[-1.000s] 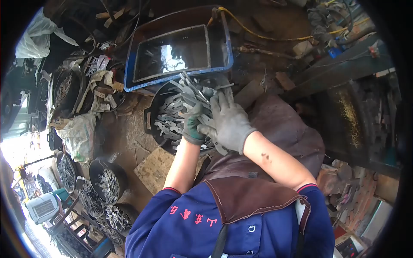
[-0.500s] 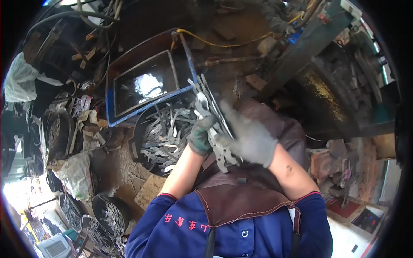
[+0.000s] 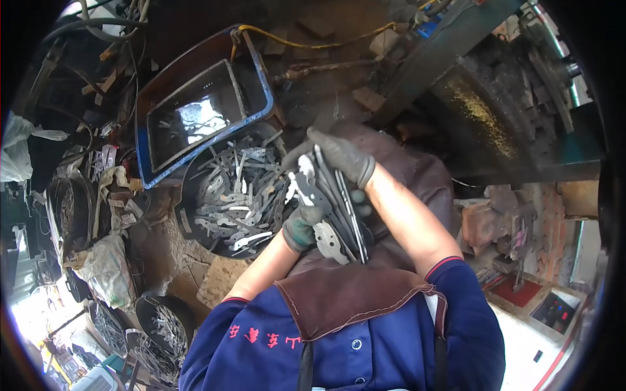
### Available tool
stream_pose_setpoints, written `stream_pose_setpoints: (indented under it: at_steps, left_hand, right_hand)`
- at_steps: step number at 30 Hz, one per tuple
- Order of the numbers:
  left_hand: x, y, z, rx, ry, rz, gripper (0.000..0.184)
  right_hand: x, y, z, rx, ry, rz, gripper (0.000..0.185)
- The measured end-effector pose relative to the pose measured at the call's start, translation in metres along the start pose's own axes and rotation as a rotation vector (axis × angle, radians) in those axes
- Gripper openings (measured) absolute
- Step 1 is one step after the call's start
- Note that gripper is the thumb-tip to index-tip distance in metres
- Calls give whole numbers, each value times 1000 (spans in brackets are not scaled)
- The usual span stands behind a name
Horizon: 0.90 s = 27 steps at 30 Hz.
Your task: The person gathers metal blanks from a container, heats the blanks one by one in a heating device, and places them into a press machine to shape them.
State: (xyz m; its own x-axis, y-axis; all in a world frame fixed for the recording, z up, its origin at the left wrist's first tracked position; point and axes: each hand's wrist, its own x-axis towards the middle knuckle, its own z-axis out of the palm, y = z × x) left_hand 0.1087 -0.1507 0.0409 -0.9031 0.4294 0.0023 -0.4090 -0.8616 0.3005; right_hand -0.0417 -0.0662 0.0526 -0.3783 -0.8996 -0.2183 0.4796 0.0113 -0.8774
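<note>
A stack of flat, shaped metal pieces (image 3: 329,244) with holes and notches stands tilted above my lap. My left hand (image 3: 302,227), in a grey and green glove, is closed around the stack's left side, and some of its fingertips show at the right. My right hand (image 3: 344,158), in a grey glove, curves over the far end of the stack with its fingers against the pieces; part of its grip is hidden. To the left, a round dark tub (image 3: 190,225) holds a heap of similar metal pieces (image 3: 238,189).
Beyond the tub stands a blue-rimmed trough (image 3: 266,107) of liquid reflecting light. A yellow hose (image 3: 319,44) runs from its corner. On the right is a heavy metal machine bench (image 3: 544,171) with yellow grains. More tubs of metal parts (image 3: 166,326) stand at lower left.
My right hand has moved from the stack's right side to its far end. The stack has come closer to my body, and the camera view has shifted slightly.
</note>
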Motion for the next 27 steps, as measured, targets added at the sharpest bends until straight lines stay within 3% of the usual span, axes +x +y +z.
stream_pose_setpoints:
  at_steps: [5,7,9,10,12,15,17,18,20,21,22,25,27]
  left_hand:
    - [-11,-12,-20,-89,47,17,70]
    - [-8,-15,-30,-298,-24,-19,60]
    - [-2,-10,-22,-281,25,28,56]
    - [-1,-8,-21,-283,23,36,56]
    - [2,-2,-19,-183,201,-71,50]
    - [28,-4,-10,-101,389,-111,26]
    - [46,-6,-10,-46,436,-152,17]
    - [52,-9,-8,40,478,-174,16]
    - [57,-13,-5,129,529,-194,15]
    - [56,-12,-4,580,394,-14,19]
    - [56,-10,-4,1020,234,169,22]
    - [62,11,31,1388,85,140,37]
    - [68,30,66,1743,384,-548,53]
  right_hand:
    - [-6,3,18,307,77,114,87]
    - [-16,2,10,282,160,105,91]
    - [-35,6,1,39,456,247,87]
    - [-45,15,-6,54,305,188,81]
    - [-64,11,12,-54,272,162,77]
    - [-81,33,-3,-118,159,16,64]
    - [-92,24,-5,325,265,148,59]
    - [-98,22,-7,421,304,184,70]
    - [-103,23,-8,557,223,142,64]
    - [-106,23,-9,689,138,98,58]
    - [-110,34,-10,714,219,56,60]
    - [-124,57,-18,878,72,-18,62]
    - [-135,81,-32,937,-49,-22,67]
